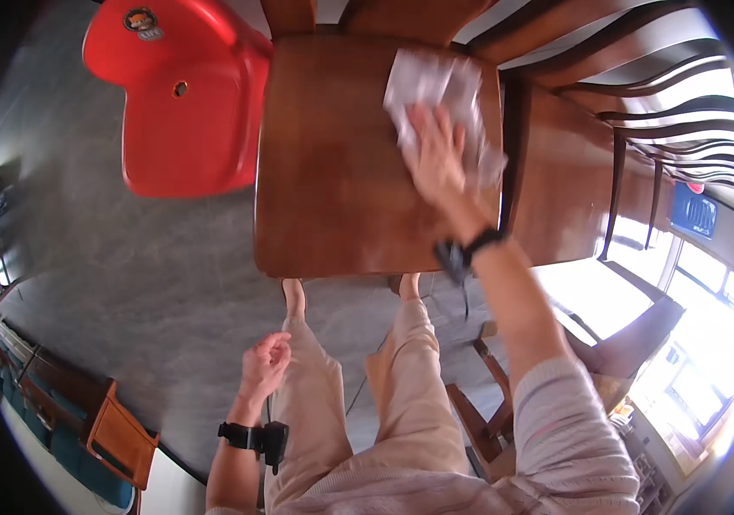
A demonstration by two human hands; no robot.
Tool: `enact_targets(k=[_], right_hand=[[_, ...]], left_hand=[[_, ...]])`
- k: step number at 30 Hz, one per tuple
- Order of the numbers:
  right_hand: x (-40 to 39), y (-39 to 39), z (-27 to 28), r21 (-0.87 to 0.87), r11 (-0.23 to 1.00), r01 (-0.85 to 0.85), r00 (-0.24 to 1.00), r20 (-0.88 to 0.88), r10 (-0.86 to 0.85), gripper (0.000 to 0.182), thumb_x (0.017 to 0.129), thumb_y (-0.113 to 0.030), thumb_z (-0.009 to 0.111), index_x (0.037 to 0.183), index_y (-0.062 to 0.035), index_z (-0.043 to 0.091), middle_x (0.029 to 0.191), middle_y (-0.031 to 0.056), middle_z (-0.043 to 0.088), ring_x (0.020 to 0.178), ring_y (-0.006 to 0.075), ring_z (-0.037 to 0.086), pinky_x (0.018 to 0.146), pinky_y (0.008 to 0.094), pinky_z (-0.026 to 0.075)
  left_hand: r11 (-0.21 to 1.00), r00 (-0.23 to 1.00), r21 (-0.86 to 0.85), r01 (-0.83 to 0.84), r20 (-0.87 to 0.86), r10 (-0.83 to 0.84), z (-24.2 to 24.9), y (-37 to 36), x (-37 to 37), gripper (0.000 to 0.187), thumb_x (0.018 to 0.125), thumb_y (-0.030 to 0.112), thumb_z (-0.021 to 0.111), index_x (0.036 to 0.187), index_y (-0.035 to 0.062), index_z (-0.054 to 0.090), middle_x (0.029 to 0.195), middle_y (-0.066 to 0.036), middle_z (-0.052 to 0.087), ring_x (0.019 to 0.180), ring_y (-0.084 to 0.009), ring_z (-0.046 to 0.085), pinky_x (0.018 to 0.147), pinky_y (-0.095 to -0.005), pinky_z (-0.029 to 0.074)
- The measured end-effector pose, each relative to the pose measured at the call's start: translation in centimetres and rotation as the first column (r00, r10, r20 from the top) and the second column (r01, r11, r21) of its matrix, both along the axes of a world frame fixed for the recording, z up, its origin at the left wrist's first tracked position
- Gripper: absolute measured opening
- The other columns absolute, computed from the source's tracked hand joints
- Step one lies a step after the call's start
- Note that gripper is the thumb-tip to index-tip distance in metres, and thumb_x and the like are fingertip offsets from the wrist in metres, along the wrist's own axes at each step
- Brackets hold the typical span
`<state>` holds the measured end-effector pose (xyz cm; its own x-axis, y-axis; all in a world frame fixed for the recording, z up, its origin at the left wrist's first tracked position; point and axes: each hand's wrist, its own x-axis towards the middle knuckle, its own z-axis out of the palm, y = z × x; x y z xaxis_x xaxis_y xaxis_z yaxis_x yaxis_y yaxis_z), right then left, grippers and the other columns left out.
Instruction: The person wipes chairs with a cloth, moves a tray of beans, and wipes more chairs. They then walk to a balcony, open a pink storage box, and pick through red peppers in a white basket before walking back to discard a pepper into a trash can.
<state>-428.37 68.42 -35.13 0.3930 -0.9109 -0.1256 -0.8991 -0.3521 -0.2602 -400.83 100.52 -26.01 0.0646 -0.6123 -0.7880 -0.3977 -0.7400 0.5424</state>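
Observation:
A pale, crumpled cloth (435,77) lies on the brown wooden chair seat (332,172), towards its upper right. My right hand (437,154) presses the cloth against the seat, fingers stretched over it; the hand and cloth are slightly blurred. Down by my left leg, my left hand (265,365) hangs in the air with its fingers curled in, and nothing shows in it. Each wrist wears a black strap with a small device. The seat's front edge is just ahead of my feet.
Left of the seat stands a red plastic chair (187,129) with a round sticker. More wooden chairs (564,172) line up to the right. A wooden frame (491,395) is beside my right leg. Grey floor (169,266) stretches to the left; an orange-brown chair (122,433) stands lower left.

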Motion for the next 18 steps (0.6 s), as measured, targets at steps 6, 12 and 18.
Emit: enact_targets(k=[6,12,18], right_hand=[[2.3,-5.7,-1.3,-0.131,0.979,0.156,0.987,0.07,-0.148,0.051,0.091,-0.03,0.043,0.136,-0.0083,0.034,0.148,0.0067,0.022,0.136,0.033,0.016,0.105,0.0578,0.018],[-1.0,7.7,2.5,0.23,0.973,0.025,0.996,-0.094,-0.003,0.06,0.088,-0.026,0.05,0.142,-0.0136,0.027,0.15,0.0026,0.017,0.139,0.0285,0.011,0.107,0.0562,0.016],[0.7,-8.6,-0.3,-0.06,0.997,0.057,0.994,-0.093,-0.062,0.052,0.09,-0.029,0.045,0.139,-0.014,0.033,0.148,0.0025,0.023,0.137,0.0286,0.017,0.106,0.0542,0.02]], left_hand=[[1.0,0.998,0.001,-0.02,0.061,0.02,-0.5,0.7,1.6,0.024,0.08,0.012,0.06,0.103,0.0069,0.062,0.079,-0.007,0.065,0.067,-0.0178,0.063,0.061,-0.0289,0.05],[0.999,0.997,-0.045,-0.023,0.067,0.026,-0.1,0.5,2.0,0.023,0.083,0.013,0.061,0.103,0.0033,0.062,0.078,-0.003,0.064,0.066,-0.0092,0.059,0.062,-0.0244,0.049],[1.0,0.995,-0.003,-0.008,0.096,0.008,-0.4,-0.1,1.5,0.026,0.078,0.011,0.061,0.103,0.0067,0.062,0.079,-0.006,0.065,0.068,-0.0173,0.063,0.062,-0.0288,0.05]])
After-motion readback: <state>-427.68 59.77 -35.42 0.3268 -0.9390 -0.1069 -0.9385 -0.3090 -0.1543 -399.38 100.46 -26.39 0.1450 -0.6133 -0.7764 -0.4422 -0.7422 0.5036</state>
